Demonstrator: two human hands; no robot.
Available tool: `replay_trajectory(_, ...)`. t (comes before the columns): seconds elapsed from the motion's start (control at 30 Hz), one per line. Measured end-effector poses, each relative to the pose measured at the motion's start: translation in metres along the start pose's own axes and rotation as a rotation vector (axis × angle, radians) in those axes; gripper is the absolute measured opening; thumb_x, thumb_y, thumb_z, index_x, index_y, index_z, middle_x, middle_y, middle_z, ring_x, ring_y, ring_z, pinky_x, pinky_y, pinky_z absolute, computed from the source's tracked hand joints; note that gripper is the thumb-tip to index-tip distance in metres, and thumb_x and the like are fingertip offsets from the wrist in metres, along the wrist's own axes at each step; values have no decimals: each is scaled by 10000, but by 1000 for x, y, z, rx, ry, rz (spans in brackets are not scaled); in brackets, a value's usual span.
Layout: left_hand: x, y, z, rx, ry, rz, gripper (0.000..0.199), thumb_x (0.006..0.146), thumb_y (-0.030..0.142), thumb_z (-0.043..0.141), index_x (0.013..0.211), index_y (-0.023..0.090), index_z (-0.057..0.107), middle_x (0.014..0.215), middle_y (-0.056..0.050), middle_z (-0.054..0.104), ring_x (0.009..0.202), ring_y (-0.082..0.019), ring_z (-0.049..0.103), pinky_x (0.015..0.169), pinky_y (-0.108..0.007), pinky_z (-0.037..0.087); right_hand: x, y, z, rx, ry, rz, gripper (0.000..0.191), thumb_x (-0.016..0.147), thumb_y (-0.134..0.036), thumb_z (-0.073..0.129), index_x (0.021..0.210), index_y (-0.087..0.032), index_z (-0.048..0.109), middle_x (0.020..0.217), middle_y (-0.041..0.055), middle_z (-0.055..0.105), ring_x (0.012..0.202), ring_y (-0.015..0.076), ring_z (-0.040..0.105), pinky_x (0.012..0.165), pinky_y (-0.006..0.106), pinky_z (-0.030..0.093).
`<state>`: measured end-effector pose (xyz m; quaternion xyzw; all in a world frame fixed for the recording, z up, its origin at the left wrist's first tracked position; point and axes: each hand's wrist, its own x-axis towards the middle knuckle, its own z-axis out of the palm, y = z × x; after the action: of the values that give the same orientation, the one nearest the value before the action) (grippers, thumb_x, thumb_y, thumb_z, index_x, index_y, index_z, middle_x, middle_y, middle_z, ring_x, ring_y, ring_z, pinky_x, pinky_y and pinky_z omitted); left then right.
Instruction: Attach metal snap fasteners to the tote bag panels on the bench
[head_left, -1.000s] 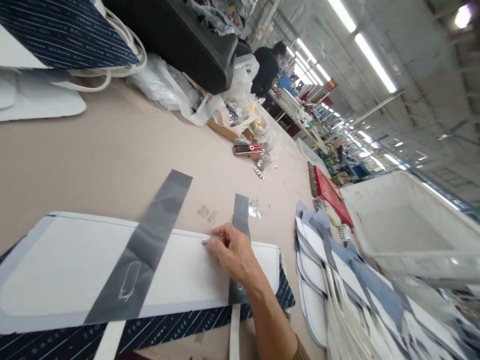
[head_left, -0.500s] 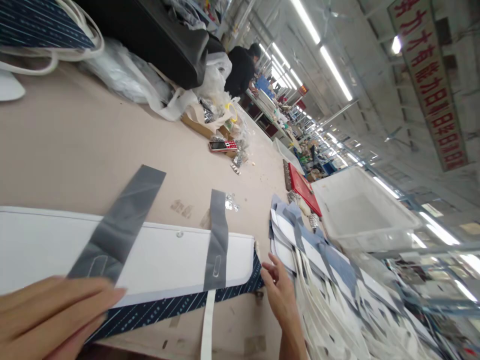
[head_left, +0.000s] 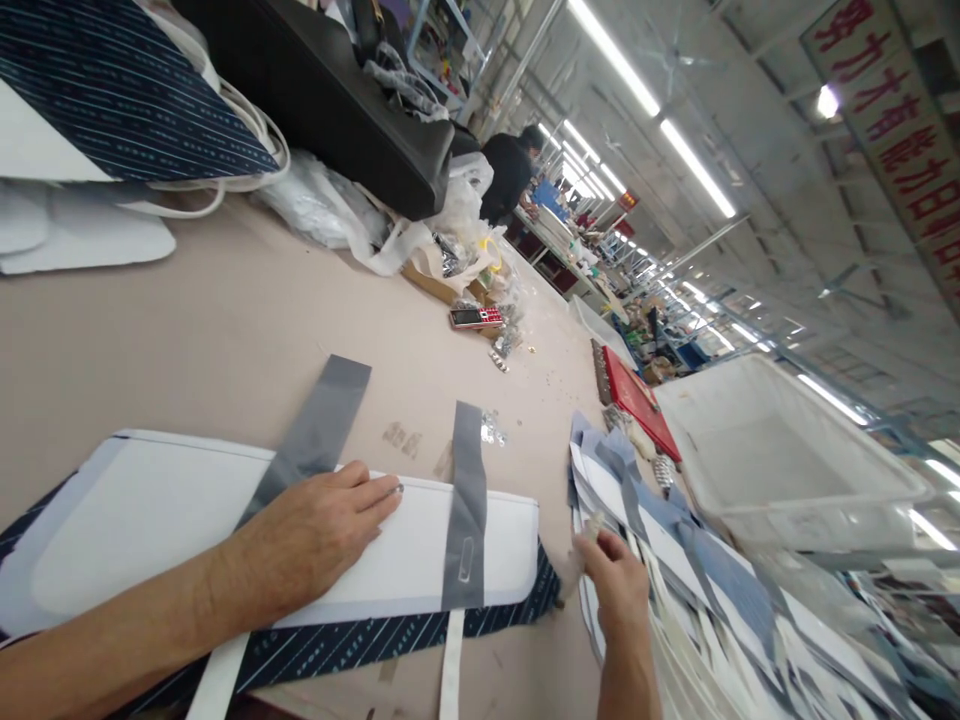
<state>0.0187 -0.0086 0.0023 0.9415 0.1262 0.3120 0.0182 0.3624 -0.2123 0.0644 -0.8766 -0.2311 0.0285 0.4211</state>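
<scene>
My left hand (head_left: 319, 535) lies on a long white panel (head_left: 416, 535), fingers stretched and resting on it. Their tips touch a small metal disc (head_left: 400, 488) at the panel's far edge. Two grey strips cross the panel; the right-hand strip (head_left: 466, 510) has a slot outline, while my left hand partly covers the left-hand strip (head_left: 319, 415). Dark blue printed fabric (head_left: 375, 640) shows under the panel, with white straps hanging toward me. My right hand (head_left: 619, 580) is closed in a pinch on a small pale piece (head_left: 592, 525), blurred, just right of the panel's end.
Stacked white and grey panels with pale straps (head_left: 697, 620) lie at the right. Beyond are a red notebook (head_left: 641, 405) and a white bin (head_left: 780, 440). A red phone (head_left: 476, 318), small metal parts (head_left: 493, 428), plastic bags and a black bag (head_left: 360, 110) lie farther back.
My left hand has moved right and forward onto the panel, reaching the metal disc. The right hand has gone from open fingers by the panel's end to pinching a pale piece.
</scene>
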Motion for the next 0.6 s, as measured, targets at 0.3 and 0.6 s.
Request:
replay_trajectory(0.3, -3, -1, -1, -71, -46, -38, 185, 916, 92, 663, 1052, 143, 777, 1183, -87, 773, 916, -230, 588, 883, -362, 479, -12, -83, 40, 1192, -72, 36, 293, 625, -215, 797, 754, -210, 534, 702, -67, 540, 558, 86, 525, 595, 271, 523)
replay_trajectory(0.6, -5, 1, 1, -127, -82, -99, 209, 955, 88, 613, 1115, 133, 740, 1192, -64, 750, 916, -226, 551, 858, -361, 478, -46, -109, 167, 1175, -355, 161, 645, 858, -662, 749, 616, -260, 306, 482, -171, 124, 425, 69, 22, 382, 180, 241)
